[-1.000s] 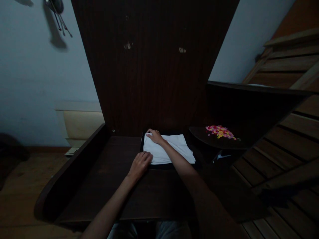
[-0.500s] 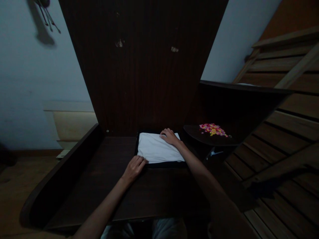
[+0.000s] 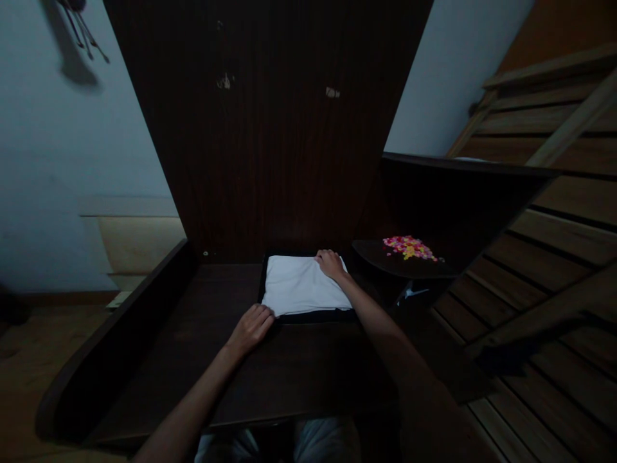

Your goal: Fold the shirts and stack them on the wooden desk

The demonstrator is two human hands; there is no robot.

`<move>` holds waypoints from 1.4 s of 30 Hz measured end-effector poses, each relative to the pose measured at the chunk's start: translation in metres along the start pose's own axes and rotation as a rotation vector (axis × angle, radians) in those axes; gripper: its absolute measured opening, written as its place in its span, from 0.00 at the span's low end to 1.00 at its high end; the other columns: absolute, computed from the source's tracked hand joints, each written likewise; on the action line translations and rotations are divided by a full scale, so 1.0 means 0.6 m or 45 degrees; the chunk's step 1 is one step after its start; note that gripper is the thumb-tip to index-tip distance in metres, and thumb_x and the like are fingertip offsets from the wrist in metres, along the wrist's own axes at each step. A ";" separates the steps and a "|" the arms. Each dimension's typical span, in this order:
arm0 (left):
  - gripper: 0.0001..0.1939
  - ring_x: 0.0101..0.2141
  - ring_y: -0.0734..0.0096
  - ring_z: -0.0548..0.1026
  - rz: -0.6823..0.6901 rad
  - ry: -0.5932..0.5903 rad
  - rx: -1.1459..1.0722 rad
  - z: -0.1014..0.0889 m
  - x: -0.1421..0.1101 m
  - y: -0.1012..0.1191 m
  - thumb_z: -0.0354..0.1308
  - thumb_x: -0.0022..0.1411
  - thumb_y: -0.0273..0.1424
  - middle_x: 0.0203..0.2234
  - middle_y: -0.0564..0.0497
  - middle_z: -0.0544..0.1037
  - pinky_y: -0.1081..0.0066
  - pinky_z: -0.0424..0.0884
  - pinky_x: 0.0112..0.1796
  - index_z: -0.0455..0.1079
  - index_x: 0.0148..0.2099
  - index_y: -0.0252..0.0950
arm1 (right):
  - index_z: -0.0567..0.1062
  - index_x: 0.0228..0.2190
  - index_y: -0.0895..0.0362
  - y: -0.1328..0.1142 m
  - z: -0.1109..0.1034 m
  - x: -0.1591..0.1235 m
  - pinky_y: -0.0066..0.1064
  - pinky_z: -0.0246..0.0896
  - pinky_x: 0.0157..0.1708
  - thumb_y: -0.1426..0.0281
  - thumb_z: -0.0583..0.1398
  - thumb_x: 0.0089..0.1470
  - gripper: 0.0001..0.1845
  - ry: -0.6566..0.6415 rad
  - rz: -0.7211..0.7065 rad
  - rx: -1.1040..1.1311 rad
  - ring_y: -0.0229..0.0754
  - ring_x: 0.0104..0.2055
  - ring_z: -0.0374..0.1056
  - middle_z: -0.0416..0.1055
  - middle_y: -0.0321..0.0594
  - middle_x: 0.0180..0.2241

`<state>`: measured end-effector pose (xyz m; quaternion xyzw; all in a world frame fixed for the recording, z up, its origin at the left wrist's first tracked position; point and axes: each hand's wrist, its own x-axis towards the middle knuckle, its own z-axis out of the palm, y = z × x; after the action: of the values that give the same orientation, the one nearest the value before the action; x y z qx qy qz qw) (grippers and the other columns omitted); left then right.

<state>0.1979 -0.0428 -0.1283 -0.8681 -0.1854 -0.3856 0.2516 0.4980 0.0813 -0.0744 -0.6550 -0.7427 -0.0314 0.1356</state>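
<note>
Folded white cloth (image 3: 299, 283) lies ahead-right of left hand (image 3: 253, 323), under right hand (image 3: 330, 263); long axis crosswise. Fingers bent, both; grip indeterminable.

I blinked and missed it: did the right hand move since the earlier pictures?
Yes, the right hand moved right along the white cloth, closer to the rounded shelf.
</note>
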 end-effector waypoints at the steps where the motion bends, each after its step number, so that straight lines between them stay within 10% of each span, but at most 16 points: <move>1: 0.11 0.33 0.66 0.69 -0.009 -0.012 0.019 0.002 0.003 0.001 0.46 0.68 0.19 0.30 0.46 0.73 0.66 0.69 0.38 0.68 0.37 0.32 | 0.76 0.41 0.58 0.002 -0.002 -0.004 0.36 0.54 0.45 0.67 0.50 0.65 0.15 0.004 -0.002 -0.004 0.49 0.49 0.65 0.74 0.50 0.45; 22: 0.11 0.37 0.64 0.70 -0.105 -0.173 -0.124 0.021 0.014 0.003 0.47 0.68 0.20 0.37 0.44 0.75 0.65 0.68 0.40 0.69 0.43 0.34 | 0.75 0.44 0.56 0.039 -0.035 -0.032 0.41 0.53 0.49 0.67 0.51 0.64 0.15 0.058 0.125 -0.116 0.52 0.52 0.59 0.71 0.52 0.48; 32: 0.11 0.35 0.66 0.69 0.111 -0.172 -0.193 0.064 0.072 0.032 0.46 0.70 0.21 0.34 0.45 0.74 0.64 0.67 0.38 0.69 0.45 0.33 | 0.71 0.54 0.54 0.067 -0.051 -0.070 0.39 0.56 0.49 0.66 0.55 0.61 0.20 0.017 0.139 -0.123 0.54 0.53 0.60 0.67 0.52 0.51; 42: 0.11 0.34 0.66 0.68 -0.189 -0.213 -0.288 0.056 0.060 0.025 0.45 0.70 0.21 0.33 0.47 0.73 0.67 0.67 0.38 0.68 0.41 0.34 | 0.78 0.42 0.55 0.059 -0.042 -0.024 0.34 0.61 0.43 0.69 0.52 0.64 0.15 0.052 0.293 -0.055 0.49 0.48 0.67 0.72 0.51 0.45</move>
<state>0.2481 -0.0309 -0.1246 -0.9039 -0.2246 -0.3479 0.1068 0.5383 0.0670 -0.0586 -0.7379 -0.6589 -0.0448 0.1392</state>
